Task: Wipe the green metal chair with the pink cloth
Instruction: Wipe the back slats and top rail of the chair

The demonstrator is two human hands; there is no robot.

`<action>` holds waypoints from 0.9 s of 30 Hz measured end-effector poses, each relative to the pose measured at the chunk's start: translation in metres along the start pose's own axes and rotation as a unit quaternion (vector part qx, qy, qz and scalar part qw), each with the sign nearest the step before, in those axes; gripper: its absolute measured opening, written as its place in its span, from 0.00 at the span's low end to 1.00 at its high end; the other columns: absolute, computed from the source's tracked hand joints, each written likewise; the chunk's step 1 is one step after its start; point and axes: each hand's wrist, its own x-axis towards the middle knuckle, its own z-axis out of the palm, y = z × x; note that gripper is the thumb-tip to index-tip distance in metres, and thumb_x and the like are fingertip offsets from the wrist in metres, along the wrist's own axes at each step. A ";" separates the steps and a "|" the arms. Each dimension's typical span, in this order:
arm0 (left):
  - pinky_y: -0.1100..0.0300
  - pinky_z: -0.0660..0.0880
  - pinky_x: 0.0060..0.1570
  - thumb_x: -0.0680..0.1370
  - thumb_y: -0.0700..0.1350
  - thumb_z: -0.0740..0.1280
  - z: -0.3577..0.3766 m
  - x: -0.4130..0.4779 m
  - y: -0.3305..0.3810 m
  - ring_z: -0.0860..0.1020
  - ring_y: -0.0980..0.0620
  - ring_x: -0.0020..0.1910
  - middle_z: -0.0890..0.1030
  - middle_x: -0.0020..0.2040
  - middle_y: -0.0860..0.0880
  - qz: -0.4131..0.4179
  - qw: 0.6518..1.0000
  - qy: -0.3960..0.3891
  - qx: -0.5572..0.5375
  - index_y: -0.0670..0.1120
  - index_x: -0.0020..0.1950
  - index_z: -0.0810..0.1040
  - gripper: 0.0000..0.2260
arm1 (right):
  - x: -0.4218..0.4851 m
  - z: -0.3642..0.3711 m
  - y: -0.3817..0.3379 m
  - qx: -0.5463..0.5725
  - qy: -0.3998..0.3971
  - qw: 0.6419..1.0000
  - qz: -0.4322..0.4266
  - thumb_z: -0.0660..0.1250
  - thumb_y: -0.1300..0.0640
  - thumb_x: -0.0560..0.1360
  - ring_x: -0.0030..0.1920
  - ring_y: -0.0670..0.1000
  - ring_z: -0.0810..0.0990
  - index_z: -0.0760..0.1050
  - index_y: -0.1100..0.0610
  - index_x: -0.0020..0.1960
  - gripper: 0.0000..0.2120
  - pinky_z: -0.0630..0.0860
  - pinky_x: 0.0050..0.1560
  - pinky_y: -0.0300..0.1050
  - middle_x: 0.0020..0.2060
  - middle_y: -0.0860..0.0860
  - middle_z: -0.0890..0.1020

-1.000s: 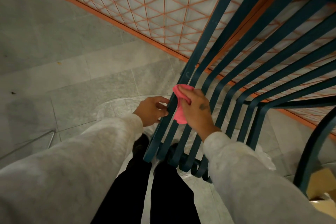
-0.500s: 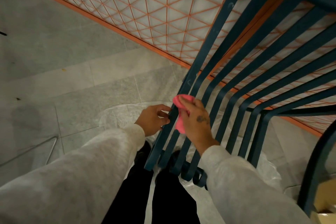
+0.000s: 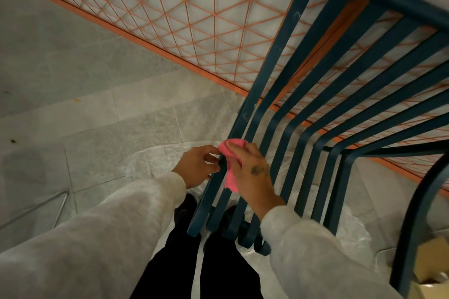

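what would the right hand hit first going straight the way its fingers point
Likely the fingertips of the left hand: the right hand presses the pink cloth on the green chair's outer slat, pointing up-left, and they sit just beyond it. Depth is unclear.

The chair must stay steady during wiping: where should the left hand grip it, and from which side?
Probably the outermost slat, from its open left side, level with the cloth. It is a narrow flat bar with only floor beside it, so the left hand can curl round it.
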 end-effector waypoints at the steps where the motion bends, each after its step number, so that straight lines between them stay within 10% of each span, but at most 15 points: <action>1: 0.53 0.81 0.50 0.74 0.36 0.70 0.000 0.000 0.000 0.82 0.49 0.51 0.83 0.52 0.46 0.004 1.000 -0.003 0.001 0.49 0.60 0.78 0.16 | -0.005 0.000 0.003 0.000 -0.023 1.000 -0.013 0.63 0.57 0.79 0.58 0.48 0.75 0.76 0.48 0.65 0.15 0.69 0.65 0.40 0.59 0.48 0.75; 6: 0.52 0.79 0.56 0.73 0.37 0.72 0.001 0.007 0.011 0.80 0.50 0.54 0.81 0.55 0.48 0.046 0.999 -0.014 0.019 0.51 0.66 0.74 0.24 | 0.012 -0.035 0.016 0.118 -0.151 0.981 0.040 0.65 0.60 0.77 0.53 0.41 0.77 0.79 0.42 0.58 0.15 0.69 0.54 0.32 0.49 0.37 0.79; 17: 0.49 0.80 0.54 0.76 0.37 0.69 0.007 0.038 0.035 0.80 0.45 0.53 0.79 0.59 0.46 0.087 0.993 0.019 0.071 0.55 0.70 0.68 0.26 | 0.106 -0.074 0.003 0.255 0.122 0.953 0.109 0.68 0.53 0.76 0.58 0.52 0.77 0.76 0.42 0.57 0.11 0.77 0.58 0.56 0.58 0.45 0.78; 27: 0.50 0.81 0.50 0.74 0.37 0.71 0.006 0.038 0.033 0.81 0.49 0.50 0.81 0.54 0.47 0.101 0.993 0.020 0.060 0.56 0.69 0.70 0.27 | 0.051 -0.026 0.018 0.272 0.050 0.954 0.118 0.69 0.57 0.76 0.56 0.49 0.79 0.79 0.42 0.51 0.10 0.79 0.56 0.56 0.54 0.42 0.81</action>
